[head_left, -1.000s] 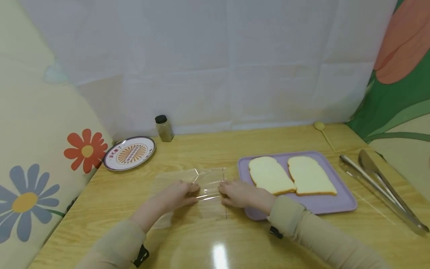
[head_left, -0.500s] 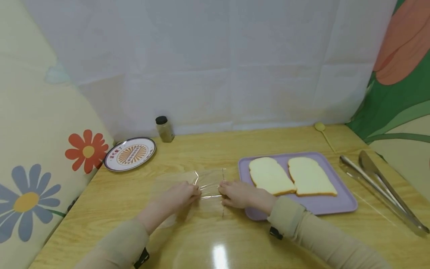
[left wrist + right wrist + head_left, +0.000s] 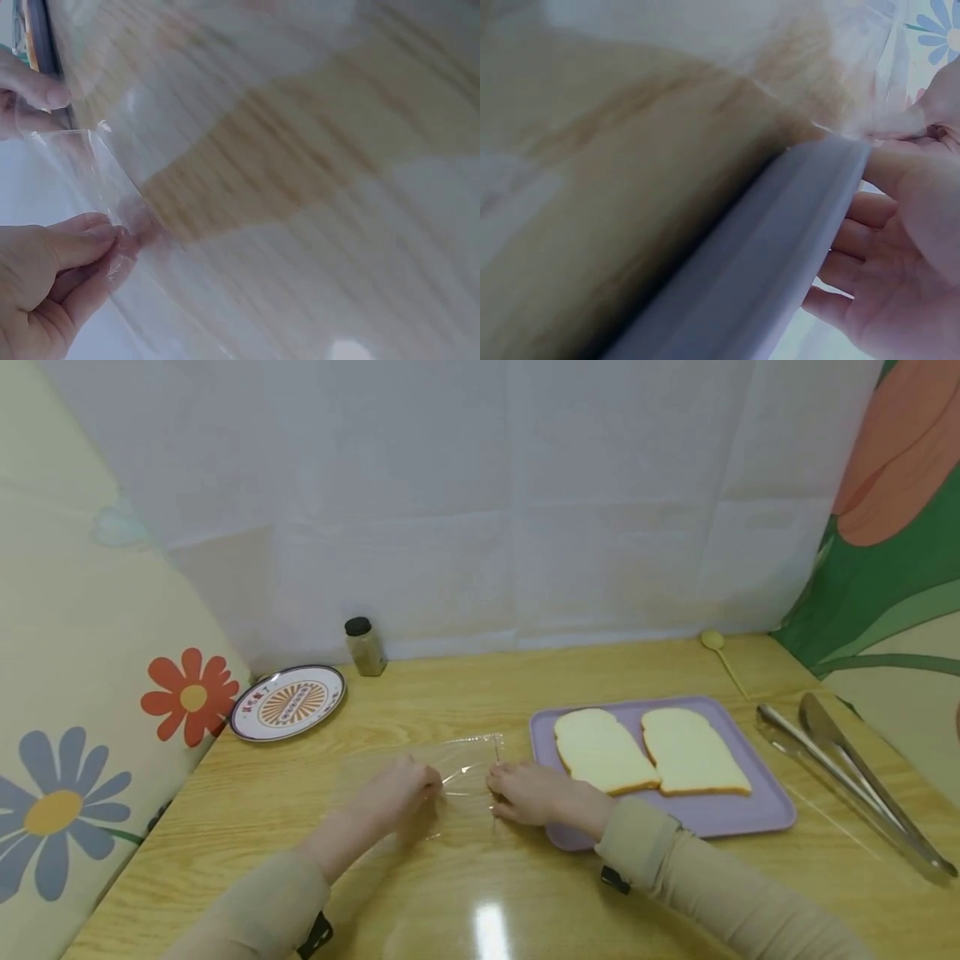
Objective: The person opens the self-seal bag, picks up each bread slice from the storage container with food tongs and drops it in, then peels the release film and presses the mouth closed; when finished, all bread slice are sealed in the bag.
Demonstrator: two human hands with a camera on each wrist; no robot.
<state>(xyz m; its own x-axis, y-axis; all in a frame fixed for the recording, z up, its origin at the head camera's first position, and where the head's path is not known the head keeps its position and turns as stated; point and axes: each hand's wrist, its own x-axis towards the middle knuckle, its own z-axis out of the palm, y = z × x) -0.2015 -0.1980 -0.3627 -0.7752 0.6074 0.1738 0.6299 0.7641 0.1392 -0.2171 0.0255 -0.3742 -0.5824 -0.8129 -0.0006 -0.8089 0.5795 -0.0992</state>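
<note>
A clear plastic bag (image 3: 467,758) lies on the wooden table between both hands, its right edge marked by a thin, shiny seam. My left hand (image 3: 397,792) pinches the film between thumb and fingertips, as the left wrist view shows, where the plastic (image 3: 105,169) bunches up at the pinch. At the bag's right edge, my right hand (image 3: 528,792) holds the film with curled fingers, its wrist over the left rim of a purple tray (image 3: 720,818). Part of the right fingertips is hidden behind the tray's rim in the right wrist view.
Two bread slices (image 3: 603,752) lie on the tray. Metal tongs (image 3: 840,768) and a knife (image 3: 821,722) sit right of it, with a yellow spoon (image 3: 723,652) behind. A plate (image 3: 288,703) and a black-capped jar (image 3: 366,650) stand at the back left.
The left hand has risen slightly, drawing the film with it. Creases between the hands have shifted, and the bright fold by the left fingers is gone. The right hand stays put.
</note>
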